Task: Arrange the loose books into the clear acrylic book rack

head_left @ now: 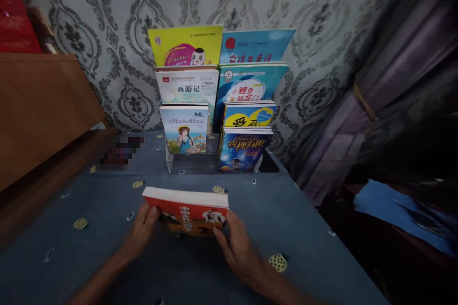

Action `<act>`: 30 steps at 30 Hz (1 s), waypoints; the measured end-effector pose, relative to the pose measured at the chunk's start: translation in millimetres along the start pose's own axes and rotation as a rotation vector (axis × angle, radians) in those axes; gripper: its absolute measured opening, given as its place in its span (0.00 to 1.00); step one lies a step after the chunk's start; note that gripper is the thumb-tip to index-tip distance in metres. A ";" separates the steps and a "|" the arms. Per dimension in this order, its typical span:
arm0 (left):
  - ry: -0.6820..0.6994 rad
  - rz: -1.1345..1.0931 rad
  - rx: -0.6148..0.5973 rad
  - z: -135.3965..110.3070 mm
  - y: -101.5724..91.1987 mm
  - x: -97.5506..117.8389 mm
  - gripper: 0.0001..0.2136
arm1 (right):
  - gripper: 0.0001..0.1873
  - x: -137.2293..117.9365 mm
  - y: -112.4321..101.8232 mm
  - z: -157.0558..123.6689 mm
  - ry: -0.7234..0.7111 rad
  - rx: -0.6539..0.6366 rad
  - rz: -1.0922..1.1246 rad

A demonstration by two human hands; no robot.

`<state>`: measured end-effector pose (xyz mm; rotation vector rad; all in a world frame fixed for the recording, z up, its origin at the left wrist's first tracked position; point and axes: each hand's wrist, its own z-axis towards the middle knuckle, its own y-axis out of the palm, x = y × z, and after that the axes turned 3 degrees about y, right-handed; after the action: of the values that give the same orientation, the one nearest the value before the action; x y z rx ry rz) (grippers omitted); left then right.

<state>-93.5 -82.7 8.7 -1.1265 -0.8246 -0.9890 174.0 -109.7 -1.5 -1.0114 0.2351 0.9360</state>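
Observation:
An orange-covered book (188, 209) with white page edges is held just above the blue tablecloth (107, 243), tilted with its far edge up. My left hand (143, 228) grips its left side, thumb on the cover. My right hand (236, 243) grips its right lower corner, fingers curled round the edge. Beyond the book stands a clear tiered book stand (170, 164) filled with several picture books (186, 131) in two columns.
A wooden cabinet (39, 109) runs along the left. Patterned wallpaper backs the stand. A dark curtain (386, 90) hangs at the right, with a blue cloth (390, 212) below it. The table's right edge falls off near the curtain.

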 end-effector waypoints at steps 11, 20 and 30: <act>0.049 0.219 -0.359 -4.6 -21.3 59.1 0.19 | 0.18 -25.8 -26.4 13.2 0.248 -0.216 0.223; 0.049 0.216 -0.360 -2.9 -19.7 54.1 0.21 | 0.16 -24.7 -25.0 10.8 0.230 -0.184 0.190; 0.141 0.243 -0.208 -7.2 -15.9 49.6 0.15 | 0.15 -11.8 -9.4 11.6 0.041 -0.015 0.082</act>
<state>-90.4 -102.1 57.4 -1.2854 -0.4662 -0.9521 171.3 -108.8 17.3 -1.0411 0.3061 0.9938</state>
